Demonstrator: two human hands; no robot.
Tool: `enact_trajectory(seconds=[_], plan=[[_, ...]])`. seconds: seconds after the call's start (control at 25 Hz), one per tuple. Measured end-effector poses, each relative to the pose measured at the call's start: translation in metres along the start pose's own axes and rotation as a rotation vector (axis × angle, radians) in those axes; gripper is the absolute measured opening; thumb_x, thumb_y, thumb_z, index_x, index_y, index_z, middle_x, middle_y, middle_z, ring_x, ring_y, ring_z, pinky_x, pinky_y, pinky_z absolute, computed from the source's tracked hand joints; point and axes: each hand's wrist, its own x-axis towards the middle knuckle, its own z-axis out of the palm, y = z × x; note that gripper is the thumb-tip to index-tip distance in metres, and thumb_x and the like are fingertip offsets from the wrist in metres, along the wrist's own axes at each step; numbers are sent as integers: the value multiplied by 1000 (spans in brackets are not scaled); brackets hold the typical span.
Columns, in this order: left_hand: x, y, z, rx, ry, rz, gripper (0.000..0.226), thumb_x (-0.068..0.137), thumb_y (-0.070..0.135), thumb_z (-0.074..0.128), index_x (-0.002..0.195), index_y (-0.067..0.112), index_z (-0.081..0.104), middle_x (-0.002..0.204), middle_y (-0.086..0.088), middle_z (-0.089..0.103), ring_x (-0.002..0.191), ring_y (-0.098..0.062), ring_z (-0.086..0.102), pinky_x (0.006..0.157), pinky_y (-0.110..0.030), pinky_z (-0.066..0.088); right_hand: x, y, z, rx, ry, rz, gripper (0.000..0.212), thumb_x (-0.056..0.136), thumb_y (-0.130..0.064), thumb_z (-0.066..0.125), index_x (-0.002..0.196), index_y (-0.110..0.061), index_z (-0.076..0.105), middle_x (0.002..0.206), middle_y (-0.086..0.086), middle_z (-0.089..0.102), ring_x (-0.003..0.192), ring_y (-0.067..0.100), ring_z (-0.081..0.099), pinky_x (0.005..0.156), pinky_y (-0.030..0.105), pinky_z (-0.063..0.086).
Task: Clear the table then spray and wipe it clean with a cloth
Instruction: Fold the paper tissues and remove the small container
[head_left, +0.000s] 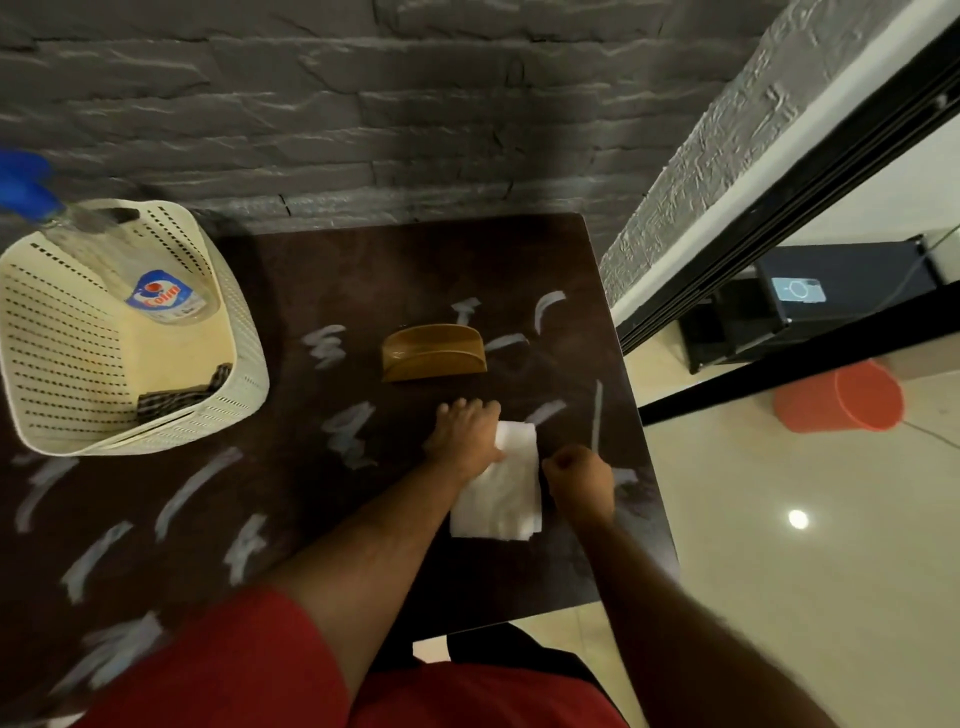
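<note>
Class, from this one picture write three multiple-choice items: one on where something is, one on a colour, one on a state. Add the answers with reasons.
1. Where is the spray bottle?
A. Lying on the table
B. Standing in the basket
C. On the floor

2. What colour is the bucket on the floor?
A. Orange
B. Green
C. White

3. How is the left hand?
A. Clenched in the air
B. Gripping the bottle
C. Flat on the white napkins

Answers: B, the bottle leans inside the cream basket; A, the bucket beyond the table edge is orange; C, its fingers are spread across the napkins' top edge.
</note>
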Motion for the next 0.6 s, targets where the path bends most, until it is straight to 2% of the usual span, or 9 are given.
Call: enact_trajectory(seconds=[0.12,0.32,0.4,0.48,0.52,0.6], plan=[[-1,3,-1,54,-50,-24,48,84,48,63,123,22,53,129,-6,53,122,-27,45,100,-43,34,-14,9,9,63,-26,-42,15,92,-27,60,86,-16,70,78,-1,70,69,14,66,68,38,60],[-13,-3,-17,-17,-51,51,43,85,55,55,116,24,59,119,-1,56,116,-24,44,97,-43,32,-21,-3,1,128,-56,-135,20,93,-28,61,109,-15,65,92,-4,66,85,14,65,69,24,50],[-19,-12,-24,-184,-82,53,46,82,58,58,112,24,61,112,0,60,112,-21,47,97,-42,34,-21,-12,-5,202,-152,-168,31,88,-37,68,114,-20,61,95,-8,63,87,10,62,68,22,46],[-26,-26,-34,-480,-176,41,47,78,57,65,111,23,61,107,3,63,107,-17,54,97,-42,41,-17,-24,-8,274,-307,-134,48,79,-47,76,116,-23,59,102,-8,65,94,12,63,76,28,50],[-31,-31,-39,-648,-210,40,44,78,52,68,110,23,62,105,5,65,103,-15,59,93,-40,46,-14,-30,-11,297,-381,-105,54,75,-48,79,118,-20,61,106,-4,68,96,14,65,80,32,54],[-43,-46,-50,-916,-213,18,32,82,40,71,108,22,64,102,6,67,98,-13,63,84,-32,52,-9,-42,-15,286,-465,-86,48,78,-35,79,116,-10,65,109,9,71,95,20,69,84,40,59]])
